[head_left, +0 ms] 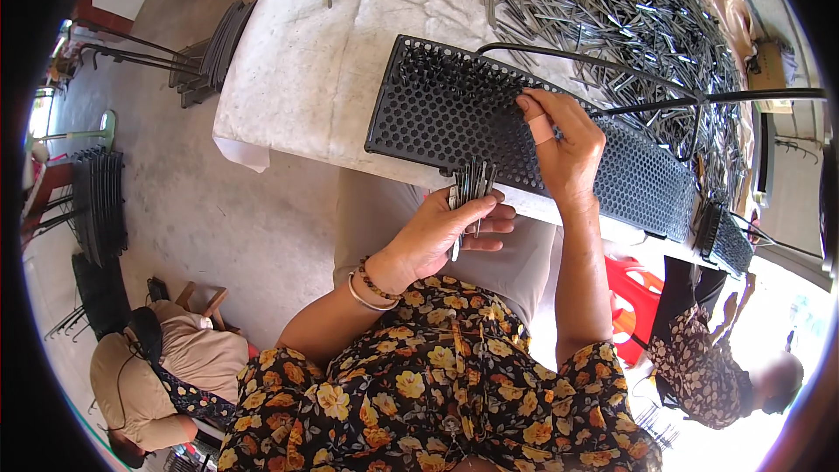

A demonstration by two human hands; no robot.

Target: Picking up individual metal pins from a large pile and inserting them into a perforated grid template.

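Observation:
In my left hand (428, 225) is a bundle of thin, slender metal pieces (473, 182), gripped upright between thumb and fingers just in front of the table edge. A long black perforated rack (419, 109) with round holes lies along that edge. Several dark slender pieces (446, 65) stand in holes at its far left part. Above the rack, my right hand (566, 144) has thumb and forefinger pinched together at the holes, a tan bandage round one finger. Whatever lies between those fingertips is too small or hidden to make out.
A large heap of loose slender metal pieces (620, 26) covers the back right of the white-covered table (297, 70). A black metal rod frame (725, 96) crosses above the rack. Stacked dark racks (229, 44) stand left. Other people sit lower left and lower right, near a red stool (631, 297).

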